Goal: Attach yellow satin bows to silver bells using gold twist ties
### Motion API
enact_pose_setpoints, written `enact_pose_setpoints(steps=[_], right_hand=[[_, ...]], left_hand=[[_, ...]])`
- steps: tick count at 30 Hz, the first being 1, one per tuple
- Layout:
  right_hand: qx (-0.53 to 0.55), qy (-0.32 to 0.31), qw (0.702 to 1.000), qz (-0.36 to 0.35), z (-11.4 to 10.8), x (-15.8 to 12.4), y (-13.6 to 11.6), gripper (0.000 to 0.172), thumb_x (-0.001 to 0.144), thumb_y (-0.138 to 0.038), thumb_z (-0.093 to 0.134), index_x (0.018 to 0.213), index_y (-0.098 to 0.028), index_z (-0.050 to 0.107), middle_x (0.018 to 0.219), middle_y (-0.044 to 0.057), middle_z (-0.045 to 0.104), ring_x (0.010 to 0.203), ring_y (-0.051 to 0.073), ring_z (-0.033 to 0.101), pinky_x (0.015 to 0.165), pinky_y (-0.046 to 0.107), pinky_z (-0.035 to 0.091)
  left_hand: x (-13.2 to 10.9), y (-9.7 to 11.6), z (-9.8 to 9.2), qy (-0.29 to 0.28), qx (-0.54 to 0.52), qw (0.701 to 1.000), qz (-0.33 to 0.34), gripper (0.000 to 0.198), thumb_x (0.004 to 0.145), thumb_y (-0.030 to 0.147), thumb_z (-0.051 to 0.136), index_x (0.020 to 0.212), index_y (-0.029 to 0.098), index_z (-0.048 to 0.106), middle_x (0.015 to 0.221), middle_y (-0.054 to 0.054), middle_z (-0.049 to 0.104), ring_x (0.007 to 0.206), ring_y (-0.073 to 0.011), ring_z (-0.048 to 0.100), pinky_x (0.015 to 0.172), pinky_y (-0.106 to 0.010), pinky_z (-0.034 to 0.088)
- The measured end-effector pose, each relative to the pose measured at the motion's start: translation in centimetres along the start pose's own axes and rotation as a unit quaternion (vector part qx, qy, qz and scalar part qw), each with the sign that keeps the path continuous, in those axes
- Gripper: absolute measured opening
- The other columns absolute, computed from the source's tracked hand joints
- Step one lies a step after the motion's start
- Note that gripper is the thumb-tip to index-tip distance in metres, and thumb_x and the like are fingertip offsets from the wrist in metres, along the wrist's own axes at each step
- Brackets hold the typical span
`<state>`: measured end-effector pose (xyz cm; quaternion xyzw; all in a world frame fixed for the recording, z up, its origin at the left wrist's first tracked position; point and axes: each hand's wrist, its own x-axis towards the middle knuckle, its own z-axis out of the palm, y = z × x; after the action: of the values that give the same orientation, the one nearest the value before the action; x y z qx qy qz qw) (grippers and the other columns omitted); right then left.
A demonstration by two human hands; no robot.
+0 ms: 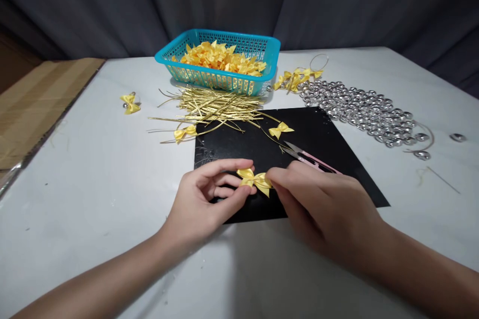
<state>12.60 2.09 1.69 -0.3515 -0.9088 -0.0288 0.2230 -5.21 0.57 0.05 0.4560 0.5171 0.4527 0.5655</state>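
Note:
Between my two hands, above the black mat (239, 147), is a yellow ribbon bow (255, 179). The thumb and fingers of my left hand (209, 194) pinch the bow's left loop. My right hand (325, 204) is closed at the bow's right end, its fingertips pressed together there. Whether they also grip something thin is hidden. Just beyond my right hand lie pink-handled thread snips (309, 158), partly covered by it. Two more yellow bows, a left one (185, 133) and a right one (280, 130), rest near the mat's far side.
A turquoise basket (217, 76) full of yellow bows stands at the back. Before it lies a pile of gold twist ties (220, 104). Silver beads (359, 107) spread on the right, near a needle (443, 180). A beaded bow (129, 103) sits left; cardboard (48, 99) lies beyond.

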Motion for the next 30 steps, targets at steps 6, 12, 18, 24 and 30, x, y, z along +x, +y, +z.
enact_pose_setpoints(steps=[6,12,18,24,30], right_hand=[[-0.004,-0.006,1.0,-0.004,0.11,-0.01,0.02,0.023,0.082,-0.006,0.036,0.075,-0.016,0.055,0.056,-0.001,0.048,0.043,0.012,0.043,0.042,0.023,0.027],[-0.004,-0.004,1.0,0.002,0.07,0.04,0.03,0.023,0.082,-0.006,0.035,0.076,-0.015,0.056,0.056,-0.001,0.047,0.043,0.012,0.042,0.042,0.024,0.027],[-0.011,-0.009,1.0,0.001,-0.11,0.07,0.06,0.023,0.082,-0.006,0.035,0.075,-0.015,0.055,0.055,-0.001,0.047,0.043,0.012,0.043,0.041,0.024,0.027],[0.017,-0.008,1.0,-0.007,0.1,-0.18,-0.17,0.02,0.082,-0.005,0.037,0.078,-0.016,0.054,0.055,-0.003,0.047,0.042,0.011,0.043,0.04,0.023,0.026],[0.027,-0.008,1.0,-0.007,0.47,-0.35,-0.15,0.02,0.082,-0.005,0.036,0.08,-0.015,0.053,0.057,-0.002,0.049,0.041,0.011,0.045,0.04,0.023,0.026]], left_hand=[[0.09,0.03,0.05,-0.009,-0.019,1.0,-0.002,0.017,0.069,0.013,0.071,0.086,0.016,0.07,0.066,0.001,0.07,0.062,-0.0075,0.065,0.055,-0.009,0.05],[0.0,0.01,-0.03,-0.008,-0.021,1.0,-0.002,0.016,0.07,0.012,0.07,0.086,0.017,0.07,0.067,0.002,0.071,0.065,-0.0069,0.067,0.056,-0.007,0.05],[0.0,-0.03,-0.02,-0.009,-0.018,1.0,0.001,0.016,0.07,0.012,0.07,0.084,0.019,0.07,0.067,0.003,0.071,0.064,-0.0063,0.067,0.056,-0.007,0.049],[0.13,0.02,-0.14,-0.007,-0.02,1.0,-0.008,0.01,0.071,0.018,0.071,0.081,0.021,0.071,0.064,0.004,0.072,0.062,-0.0055,0.067,0.059,-0.006,0.05],[0.35,0.04,-0.16,-0.012,-0.047,0.999,-0.015,0.009,0.072,0.017,0.071,0.081,0.021,0.071,0.067,0.005,0.074,0.064,-0.0056,0.069,0.061,-0.006,0.051]])
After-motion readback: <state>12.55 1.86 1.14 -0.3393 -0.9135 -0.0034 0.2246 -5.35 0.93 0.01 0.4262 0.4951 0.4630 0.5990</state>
